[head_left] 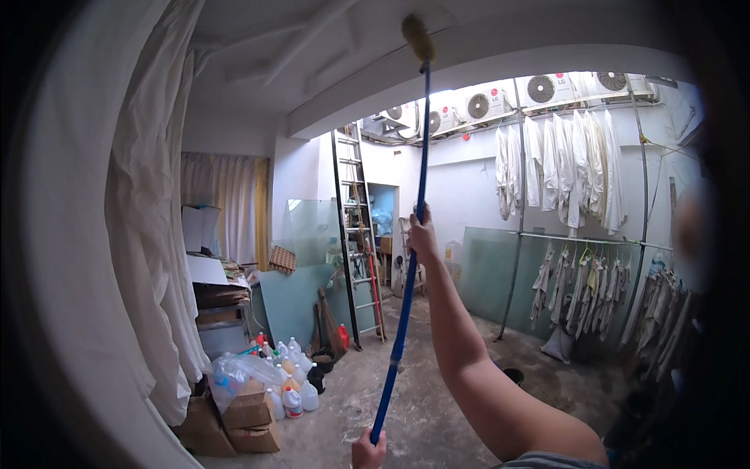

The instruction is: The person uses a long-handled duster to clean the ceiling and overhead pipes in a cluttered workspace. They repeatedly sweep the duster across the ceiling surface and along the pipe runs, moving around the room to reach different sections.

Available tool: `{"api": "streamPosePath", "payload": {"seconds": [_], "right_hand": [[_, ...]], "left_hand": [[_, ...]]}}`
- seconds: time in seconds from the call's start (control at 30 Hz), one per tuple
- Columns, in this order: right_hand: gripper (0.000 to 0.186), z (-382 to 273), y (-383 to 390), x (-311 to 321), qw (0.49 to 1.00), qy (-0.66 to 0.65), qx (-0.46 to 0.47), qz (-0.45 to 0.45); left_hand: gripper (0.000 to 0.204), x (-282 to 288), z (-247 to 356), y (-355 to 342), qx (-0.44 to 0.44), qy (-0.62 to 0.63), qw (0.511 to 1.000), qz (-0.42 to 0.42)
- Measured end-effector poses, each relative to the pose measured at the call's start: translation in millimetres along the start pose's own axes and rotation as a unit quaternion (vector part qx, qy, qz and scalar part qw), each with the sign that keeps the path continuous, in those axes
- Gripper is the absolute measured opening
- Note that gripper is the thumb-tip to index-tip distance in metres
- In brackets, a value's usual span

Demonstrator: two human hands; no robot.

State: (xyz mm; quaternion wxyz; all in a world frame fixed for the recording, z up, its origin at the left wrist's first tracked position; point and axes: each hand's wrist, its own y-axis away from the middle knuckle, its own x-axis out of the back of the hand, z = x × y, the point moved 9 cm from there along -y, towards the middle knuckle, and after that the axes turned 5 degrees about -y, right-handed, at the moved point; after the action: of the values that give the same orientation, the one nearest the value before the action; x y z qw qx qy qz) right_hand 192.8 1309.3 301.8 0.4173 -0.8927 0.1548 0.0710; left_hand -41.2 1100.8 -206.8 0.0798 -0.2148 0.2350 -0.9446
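While the right arm reaches up from 5 o'clock, elbow bent, the right hand [423, 237] grips a blue pole [405, 313] near the centre, fingers closed around it. Lower down at 6 o'clock, the left hand [369, 450] is wrapped around the pole's bottom end. The pole runs up to 12 o'clock, where its fuzzy brush head [419, 41] is near a ceiling beam [359, 94]; I cannot tell whether they touch.

There is one pole, one brush head, one tall ladder [345, 234] just left of the pole, and at least five air-conditioner units [544, 87] towards 1 and 2 o'clock; the plastic jugs [310, 397] at 7 o'clock overlap too much to count.

Cardboard boxes [251, 439] sit beside the jugs. White cloth [152, 195] blocks the view at 9 o'clock. White garments [580, 156] hang at 2 o'clock.
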Motion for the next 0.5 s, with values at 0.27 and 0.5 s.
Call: {"api": "streamPosePath", "payload": {"seconds": [0.27, 0.5], "right_hand": [[0.099, 13.3, -31.5, 45.7, 0.992, 0.088, -0.089, -0.007], [0.079, 48.3, 33.6, 19.4, 0.987, -0.061, -0.116, -0.093]], "left_hand": [[0.033, 6.1, 48.2, -46.0, -0.011, 0.018, 1.000, 0.008], [0.031, 10.2, 101.7, -102.7, -0.002, 0.051, 0.997, -0.061]]}}
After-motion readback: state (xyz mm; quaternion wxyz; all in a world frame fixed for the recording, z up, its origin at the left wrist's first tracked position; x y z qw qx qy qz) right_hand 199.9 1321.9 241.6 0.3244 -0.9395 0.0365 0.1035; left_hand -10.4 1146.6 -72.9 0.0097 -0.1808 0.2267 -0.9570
